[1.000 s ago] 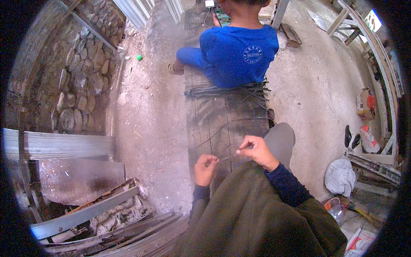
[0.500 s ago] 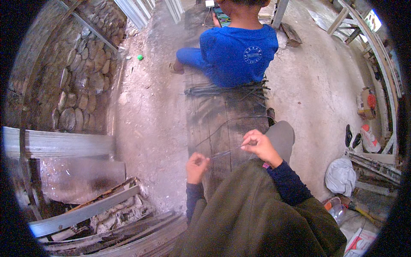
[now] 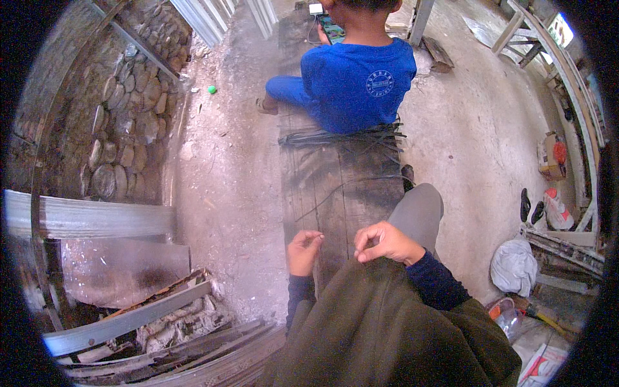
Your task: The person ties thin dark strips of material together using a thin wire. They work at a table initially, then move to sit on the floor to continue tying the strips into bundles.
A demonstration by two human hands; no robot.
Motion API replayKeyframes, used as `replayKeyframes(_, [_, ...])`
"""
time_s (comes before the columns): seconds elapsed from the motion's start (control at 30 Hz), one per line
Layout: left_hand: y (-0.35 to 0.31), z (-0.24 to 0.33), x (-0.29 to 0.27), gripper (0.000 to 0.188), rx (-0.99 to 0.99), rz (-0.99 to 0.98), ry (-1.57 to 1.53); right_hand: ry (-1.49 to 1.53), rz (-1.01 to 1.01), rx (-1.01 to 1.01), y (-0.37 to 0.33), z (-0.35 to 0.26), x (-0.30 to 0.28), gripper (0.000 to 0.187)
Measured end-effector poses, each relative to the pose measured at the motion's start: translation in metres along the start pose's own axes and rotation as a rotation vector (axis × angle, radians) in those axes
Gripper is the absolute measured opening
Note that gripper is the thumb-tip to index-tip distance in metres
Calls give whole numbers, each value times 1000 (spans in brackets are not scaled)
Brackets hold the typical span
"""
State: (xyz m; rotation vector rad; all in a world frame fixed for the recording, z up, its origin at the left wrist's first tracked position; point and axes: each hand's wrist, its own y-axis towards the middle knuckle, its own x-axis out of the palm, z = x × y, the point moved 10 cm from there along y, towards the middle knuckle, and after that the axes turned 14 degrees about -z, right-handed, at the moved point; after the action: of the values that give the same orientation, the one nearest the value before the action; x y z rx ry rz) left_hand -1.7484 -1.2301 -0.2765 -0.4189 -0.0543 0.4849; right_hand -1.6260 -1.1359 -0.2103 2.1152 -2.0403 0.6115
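Observation:
Both of my hands are above the near end of a dark wooden bench [image 3: 313, 168]. My left hand [image 3: 304, 251] is closed, its thumb and fingertips pinched together. To its right, my right hand [image 3: 387, 244] is in a pinch too, just over the dark olive cloth [image 3: 361, 322] that covers my lap. A short gap separates the two hands. Whatever thin thing the fingertips hold is too fine to make out now. One long dark strip [image 3: 342, 186] curves across the planks beyond my hands. A bundle of dark strips [image 3: 342, 137] lies farther along.
A person in a blue shirt [image 3: 361, 84] sits on the bench's far part, holding a phone [image 3: 332, 29]. Stacked stones [image 3: 126, 129] and a pale beam [image 3: 97, 216] stand at left. On the right floor are a white sack [image 3: 513, 266], dark sandals [image 3: 531, 206] and a cardboard box [image 3: 551, 158].
My hands have come closer together. The right one moved down and toward me; the left shifted slightly right. The thin pale strand stretched between them earlier no longer shows.

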Motion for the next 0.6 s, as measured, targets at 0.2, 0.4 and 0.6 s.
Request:
replayKeyframes(0.2, [-13, 0, 55, 5, 54, -580, -43, -629, 481, -98, -17, -24, -44, 12])
replayKeyframes(0.4, [-33, 18, 75, 9, 266, -913, -29, -968, 845, 46, -38, -34, -65, 5])
replayKeyframes(0.6, [-1, -33, 8, 12, 34, -283, -199, -1046, 802, -108, -34, -40, -54, 4])
